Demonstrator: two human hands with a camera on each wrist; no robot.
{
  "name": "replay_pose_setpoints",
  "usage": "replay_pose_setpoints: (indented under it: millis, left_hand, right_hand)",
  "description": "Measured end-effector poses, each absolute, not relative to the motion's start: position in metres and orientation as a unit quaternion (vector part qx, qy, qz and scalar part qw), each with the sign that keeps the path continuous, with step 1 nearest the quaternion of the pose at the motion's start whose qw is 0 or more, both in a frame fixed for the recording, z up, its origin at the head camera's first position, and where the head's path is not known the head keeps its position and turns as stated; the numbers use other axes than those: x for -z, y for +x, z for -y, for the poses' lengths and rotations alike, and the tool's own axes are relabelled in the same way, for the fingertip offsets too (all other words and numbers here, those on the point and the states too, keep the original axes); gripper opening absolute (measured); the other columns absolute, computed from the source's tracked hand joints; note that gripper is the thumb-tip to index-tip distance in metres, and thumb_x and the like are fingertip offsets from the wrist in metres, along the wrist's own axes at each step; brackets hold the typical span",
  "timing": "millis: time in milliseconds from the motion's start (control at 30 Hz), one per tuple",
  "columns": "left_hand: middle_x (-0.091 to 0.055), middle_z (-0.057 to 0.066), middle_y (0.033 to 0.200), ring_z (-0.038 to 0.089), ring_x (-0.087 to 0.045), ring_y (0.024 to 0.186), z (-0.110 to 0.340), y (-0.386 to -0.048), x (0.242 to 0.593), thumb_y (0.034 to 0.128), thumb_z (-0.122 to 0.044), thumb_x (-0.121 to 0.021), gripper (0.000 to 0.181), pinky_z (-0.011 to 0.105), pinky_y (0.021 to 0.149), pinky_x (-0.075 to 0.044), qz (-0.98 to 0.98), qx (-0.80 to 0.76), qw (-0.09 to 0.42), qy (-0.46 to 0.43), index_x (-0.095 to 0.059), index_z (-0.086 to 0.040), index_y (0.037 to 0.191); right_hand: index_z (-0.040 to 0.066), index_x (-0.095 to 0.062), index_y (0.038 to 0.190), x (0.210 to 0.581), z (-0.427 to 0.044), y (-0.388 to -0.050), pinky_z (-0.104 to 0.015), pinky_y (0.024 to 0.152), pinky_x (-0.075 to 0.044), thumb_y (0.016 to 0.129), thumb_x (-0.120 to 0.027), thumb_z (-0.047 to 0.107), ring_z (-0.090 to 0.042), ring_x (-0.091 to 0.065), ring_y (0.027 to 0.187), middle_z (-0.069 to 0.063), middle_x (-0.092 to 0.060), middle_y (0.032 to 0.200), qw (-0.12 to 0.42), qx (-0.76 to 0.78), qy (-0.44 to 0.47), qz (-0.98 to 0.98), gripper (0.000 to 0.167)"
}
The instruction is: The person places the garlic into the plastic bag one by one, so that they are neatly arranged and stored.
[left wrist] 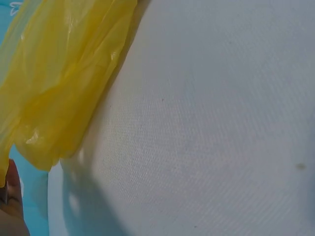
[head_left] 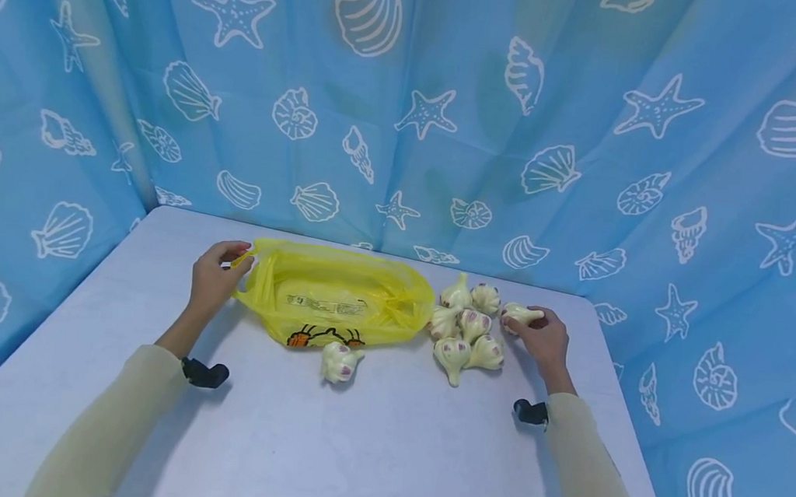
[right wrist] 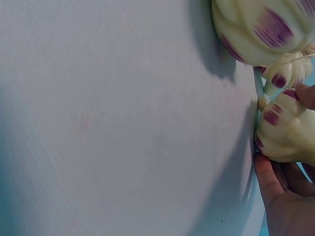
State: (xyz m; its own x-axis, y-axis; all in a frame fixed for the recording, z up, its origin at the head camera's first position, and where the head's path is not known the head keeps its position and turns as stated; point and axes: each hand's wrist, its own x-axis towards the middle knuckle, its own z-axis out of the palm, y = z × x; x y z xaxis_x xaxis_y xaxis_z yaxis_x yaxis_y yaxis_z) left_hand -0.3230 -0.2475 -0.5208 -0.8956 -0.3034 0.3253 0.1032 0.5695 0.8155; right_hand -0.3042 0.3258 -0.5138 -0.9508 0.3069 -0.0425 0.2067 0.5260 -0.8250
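A yellow plastic bag lies on the table with its mouth spread wide and printing on its near side. My left hand pinches the bag's left end, also visible at the edge of the left wrist view. On the right, my right hand holds a garlic bulb between thumb and fingers, its stem pointing right. In the right wrist view that garlic bulb shows purple streaks. Beside it sits a cluster of several garlic bulbs. One single garlic bulb lies just in front of the bag.
A white-covered table carries everything. Blue curtains with white shells and starfish hang behind and at both sides. A black wrist mount sticks out from the left sleeve, another black mount from the right.
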Motion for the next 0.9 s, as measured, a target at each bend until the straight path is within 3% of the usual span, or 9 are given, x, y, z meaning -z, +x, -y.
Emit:
replay_pose_setpoints:
  millis: [233,400,467,533,667,900]
  left_hand:
    - [-0.063,0.011,0.12,0.026,-0.058,0.107,0.238,-0.312,0.507,0.0953,-0.035,-0.062,0.036,0.04,0.096,-0.049,0.837,0.504,0.195,0.077,-0.065,-0.009,0.121]
    - [-0.065,0.008,0.117,0.019,-0.062,0.095,0.237,-0.309,0.501,0.0952,-0.038,-0.061,0.038,0.028,0.089,-0.053,0.832,0.512,0.202,0.071,-0.067,-0.009,0.118]
    - [-0.064,0.009,0.115,0.018,-0.062,0.091,0.237,-0.309,0.5,0.0952,-0.037,-0.061,0.038,0.022,0.083,-0.054,0.826,0.521,0.207,0.063,-0.067,-0.007,0.117]
    - [-0.064,0.01,0.111,0.019,-0.063,0.087,0.238,-0.309,0.498,0.0958,-0.035,-0.061,0.037,0.018,0.078,-0.053,0.823,0.524,0.215,0.05,-0.068,-0.005,0.116]
    - [-0.063,0.009,0.105,0.018,-0.062,0.087,0.239,-0.309,0.494,0.0957,-0.031,-0.062,0.034,0.014,0.073,-0.051,0.821,0.522,0.227,0.045,-0.071,-0.003,0.113]
    - [-0.063,0.009,0.108,0.016,-0.062,0.085,0.239,-0.309,0.492,0.0958,-0.032,-0.062,0.034,0.012,0.068,-0.051,0.818,0.528,0.217,0.063,-0.07,-0.005,0.114]
  right_hand:
    - [-0.002,-0.047,0.138,0.514,-0.324,-0.303,-0.044,0.101,-0.046,0.08,-0.079,0.037,-0.035,-0.052,0.123,-0.023,-0.053,0.133,0.061,-0.476,-0.165,0.861,0.076]
    - [0.0,-0.048,0.138,0.511,-0.322,-0.303,-0.045,0.102,-0.045,0.08,-0.079,0.038,-0.035,-0.05,0.123,-0.022,-0.053,0.133,0.064,-0.471,-0.167,0.864,0.076]
    - [0.0,-0.049,0.136,0.508,-0.321,-0.302,-0.046,0.099,-0.047,0.081,-0.078,0.038,-0.035,-0.051,0.12,-0.022,-0.054,0.131,0.073,-0.462,-0.16,0.869,0.073]
    - [0.002,-0.052,0.133,0.503,-0.319,-0.301,-0.045,0.087,-0.053,0.08,-0.078,0.041,-0.033,-0.052,0.116,-0.019,-0.055,0.127,0.087,-0.446,-0.155,0.877,0.071]
    - [0.002,-0.056,0.128,0.494,-0.316,-0.303,-0.047,0.076,-0.052,0.079,-0.078,0.045,-0.033,-0.053,0.11,-0.018,-0.058,0.12,0.123,-0.423,-0.128,0.889,0.069]
    - [0.005,-0.06,0.126,0.469,-0.304,-0.31,-0.046,0.092,-0.051,0.079,-0.08,0.041,-0.031,-0.057,0.112,-0.015,-0.061,0.117,0.17,-0.453,-0.043,0.874,0.062]
